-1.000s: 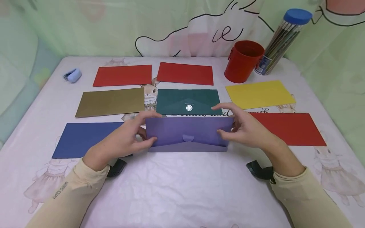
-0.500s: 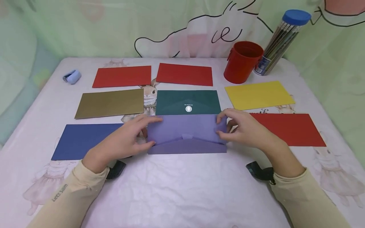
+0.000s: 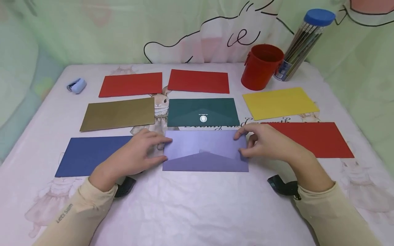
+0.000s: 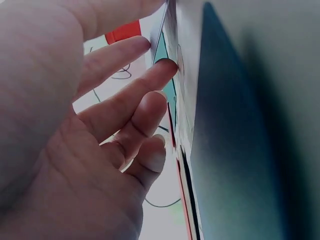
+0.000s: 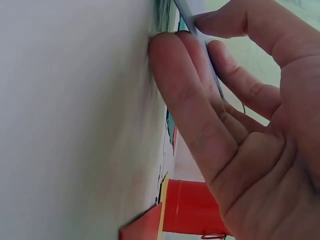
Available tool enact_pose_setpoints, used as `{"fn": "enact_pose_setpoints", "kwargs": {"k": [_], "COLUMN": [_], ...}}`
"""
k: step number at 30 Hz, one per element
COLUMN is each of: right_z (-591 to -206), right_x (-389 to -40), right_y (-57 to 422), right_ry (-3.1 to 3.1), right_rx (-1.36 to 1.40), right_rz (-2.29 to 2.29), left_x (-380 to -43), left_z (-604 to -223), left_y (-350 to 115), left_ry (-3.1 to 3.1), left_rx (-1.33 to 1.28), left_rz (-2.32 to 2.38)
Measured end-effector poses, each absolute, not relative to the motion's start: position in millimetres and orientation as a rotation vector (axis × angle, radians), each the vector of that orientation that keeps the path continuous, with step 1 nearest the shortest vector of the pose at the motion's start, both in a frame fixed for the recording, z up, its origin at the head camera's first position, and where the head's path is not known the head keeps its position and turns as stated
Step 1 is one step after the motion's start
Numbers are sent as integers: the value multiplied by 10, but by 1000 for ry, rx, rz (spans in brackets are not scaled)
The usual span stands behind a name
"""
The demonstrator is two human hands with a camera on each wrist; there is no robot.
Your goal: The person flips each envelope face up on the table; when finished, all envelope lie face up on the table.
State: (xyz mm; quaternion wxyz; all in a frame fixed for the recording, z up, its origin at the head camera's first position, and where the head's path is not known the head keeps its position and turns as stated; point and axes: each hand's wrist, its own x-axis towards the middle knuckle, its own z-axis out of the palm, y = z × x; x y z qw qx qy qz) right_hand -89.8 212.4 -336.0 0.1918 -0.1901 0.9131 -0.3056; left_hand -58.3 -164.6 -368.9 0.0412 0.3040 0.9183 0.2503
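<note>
A purple envelope (image 3: 205, 143) lies nearly flat and close over the table in front of me, pointed flap on the near side. At its left edge, my left hand (image 3: 135, 152) holds it lightly, thumb and index finger on top; the left wrist view shows the other fingers (image 4: 150, 117) low by the tabletop. My right hand (image 3: 267, 141) pinches the right edge. In the right wrist view, the envelope's thin edge (image 5: 216, 75) passes between the upper fingers and two fingers (image 5: 172, 75) beneath. Just beyond lies a dark green envelope (image 3: 184, 112) with a white round emblem.
Red envelopes (image 3: 132, 84) (image 3: 200, 81) lie at the back, with another red envelope (image 3: 320, 140) at right. Gold (image 3: 118, 114), blue (image 3: 89, 155) and yellow (image 3: 280, 102) envelopes lie around. A red cup (image 3: 261, 68) and a pencil tube (image 3: 303, 48) stand back right.
Between both hands, the purple envelope has come down from a tilted, raised pose to nearly flat, slightly nearer me. Its flap now shows more fully. The other envelopes stay put.
</note>
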Motion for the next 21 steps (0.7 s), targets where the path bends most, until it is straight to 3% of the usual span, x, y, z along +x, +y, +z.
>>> {"fn": "enact_pose_setpoints", "kwargs": {"k": [21], "right_z": [-3352], "right_x": [-932], "right_y": [2091], "right_ry": [2542], "right_rx": [-444], "right_rz": [-778], "left_x": [-531], "left_z": [-3712], "left_y": [-1613], "left_ry": [2814], "left_rx": [884], "left_rz": [686]}}
